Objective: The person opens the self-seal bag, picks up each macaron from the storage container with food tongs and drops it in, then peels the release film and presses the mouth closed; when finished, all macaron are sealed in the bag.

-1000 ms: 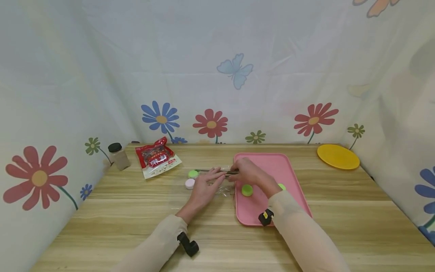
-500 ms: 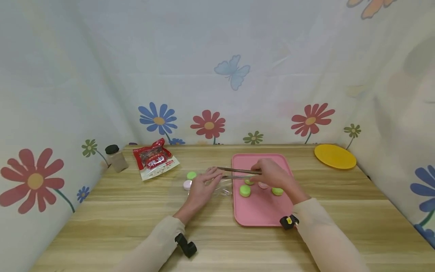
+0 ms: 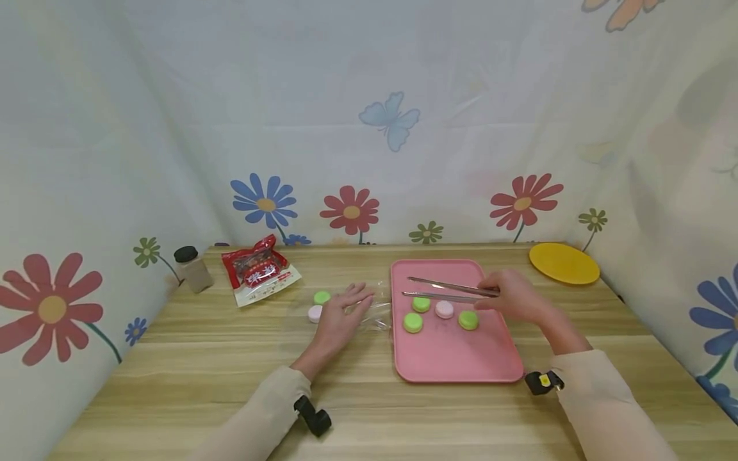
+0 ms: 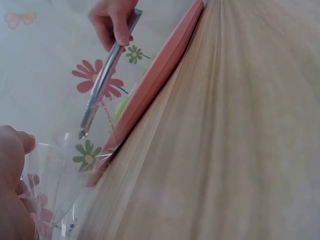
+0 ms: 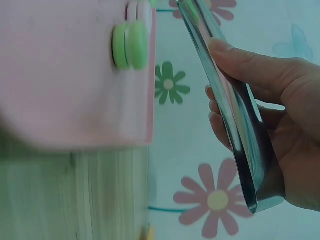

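Tongs, clamped in the right hand's fingers, hang tips parted above macarons on a pink tray, left hand outstretched, touching a clear bag; moving macarons seems underway, next needing careful aim.

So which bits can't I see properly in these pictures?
Tips of the metal tongs: right wrist view, cut off by the top edge.
Part of the clear plastic bag: head view, covered by the left grip.
Red print on that bag: left wrist view, blurred.
Most macarons: left wrist view, hidden by the side of the pink tray.
Contents of the black-lidded jar: head view, too small to identify.
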Demonstrator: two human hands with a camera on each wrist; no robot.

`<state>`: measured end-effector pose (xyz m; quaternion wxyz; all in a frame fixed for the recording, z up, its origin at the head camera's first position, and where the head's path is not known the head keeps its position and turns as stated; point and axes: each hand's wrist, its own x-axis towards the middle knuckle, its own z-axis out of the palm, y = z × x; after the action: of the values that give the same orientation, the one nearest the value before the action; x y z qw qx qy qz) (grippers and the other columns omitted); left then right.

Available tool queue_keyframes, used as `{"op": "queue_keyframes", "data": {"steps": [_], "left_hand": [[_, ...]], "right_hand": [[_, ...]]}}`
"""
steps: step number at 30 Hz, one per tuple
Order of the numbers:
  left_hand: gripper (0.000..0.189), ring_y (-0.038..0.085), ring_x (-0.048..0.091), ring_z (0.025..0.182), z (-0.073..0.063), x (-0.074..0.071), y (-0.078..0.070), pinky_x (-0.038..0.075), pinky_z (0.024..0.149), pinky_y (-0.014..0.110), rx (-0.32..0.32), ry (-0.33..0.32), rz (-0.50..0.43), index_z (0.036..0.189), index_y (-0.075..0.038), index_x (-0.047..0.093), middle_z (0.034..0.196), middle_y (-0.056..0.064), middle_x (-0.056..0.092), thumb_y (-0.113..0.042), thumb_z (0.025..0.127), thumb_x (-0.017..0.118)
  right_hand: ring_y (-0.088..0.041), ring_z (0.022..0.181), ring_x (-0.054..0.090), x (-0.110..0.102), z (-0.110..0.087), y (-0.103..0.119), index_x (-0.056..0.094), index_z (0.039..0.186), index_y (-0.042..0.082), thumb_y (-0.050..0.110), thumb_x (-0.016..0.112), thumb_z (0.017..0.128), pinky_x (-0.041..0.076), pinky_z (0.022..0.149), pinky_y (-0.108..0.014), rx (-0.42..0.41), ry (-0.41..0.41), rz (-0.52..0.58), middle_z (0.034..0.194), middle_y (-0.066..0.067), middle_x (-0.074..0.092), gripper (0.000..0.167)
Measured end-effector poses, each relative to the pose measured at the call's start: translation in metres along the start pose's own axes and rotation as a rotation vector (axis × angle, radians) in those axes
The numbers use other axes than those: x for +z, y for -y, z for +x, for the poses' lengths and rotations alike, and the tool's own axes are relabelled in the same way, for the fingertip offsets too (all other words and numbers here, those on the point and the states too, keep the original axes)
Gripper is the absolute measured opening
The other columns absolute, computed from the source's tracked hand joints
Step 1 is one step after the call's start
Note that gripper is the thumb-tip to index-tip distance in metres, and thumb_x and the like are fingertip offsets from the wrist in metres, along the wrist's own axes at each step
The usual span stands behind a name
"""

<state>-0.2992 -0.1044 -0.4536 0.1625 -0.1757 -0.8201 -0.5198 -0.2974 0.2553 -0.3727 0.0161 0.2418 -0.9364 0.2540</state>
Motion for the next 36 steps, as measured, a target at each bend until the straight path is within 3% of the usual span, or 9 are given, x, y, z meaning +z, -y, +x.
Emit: {"op": "queue_keyframes", "data": {"steps": [9,20,28,36], "left_hand": [[0.030,0.038,0.043,0.138,-0.002,-0.001,-0.001,0.017,0.118,0.061,-0.001,0.004,-0.004,0.118,-0.007,0.074,0.138,0.013,0.058,-0.028,0.098,0.067],[0.024,0.039,0.044,0.137,-0.003,-0.001,-0.001,0.021,0.117,0.060,0.001,0.004,-0.005,0.116,-0.013,0.076,0.136,0.016,0.060,-0.027,0.097,0.068],[0.026,0.039,0.043,0.138,-0.001,-0.002,-0.003,0.023,0.117,0.058,0.004,0.004,-0.008,0.117,-0.013,0.075,0.138,0.014,0.059,-0.028,0.098,0.067],[0.025,0.032,0.044,0.139,-0.001,-0.002,-0.002,0.025,0.117,0.054,-0.005,0.008,-0.008,0.117,-0.014,0.075,0.138,0.011,0.059,-0.028,0.098,0.068]], "right_hand": [[-0.019,0.079,0.056,-0.023,-0.028,-0.030,0.076,0.108,-0.001,0.019,0.083,0.083,0.054,0.065,-0.028,0.065,0.035,0.031,0.090,0.000,0.067,0.033],[-0.015,0.071,0.056,-0.049,-0.049,-0.049,0.078,0.104,0.005,0.020,0.084,0.082,0.050,0.062,-0.025,0.043,0.126,0.033,0.081,0.007,0.068,0.027],[-0.010,0.075,0.061,-0.062,-0.059,-0.058,0.077,0.106,0.002,0.024,0.086,0.079,0.054,0.068,-0.025,0.050,0.163,0.053,0.091,0.001,0.074,0.036],[-0.015,0.075,0.061,-0.066,-0.067,-0.070,0.076,0.104,0.000,0.021,0.088,0.077,0.054,0.067,-0.025,0.139,0.218,0.055,0.090,-0.002,0.073,0.037]]}}
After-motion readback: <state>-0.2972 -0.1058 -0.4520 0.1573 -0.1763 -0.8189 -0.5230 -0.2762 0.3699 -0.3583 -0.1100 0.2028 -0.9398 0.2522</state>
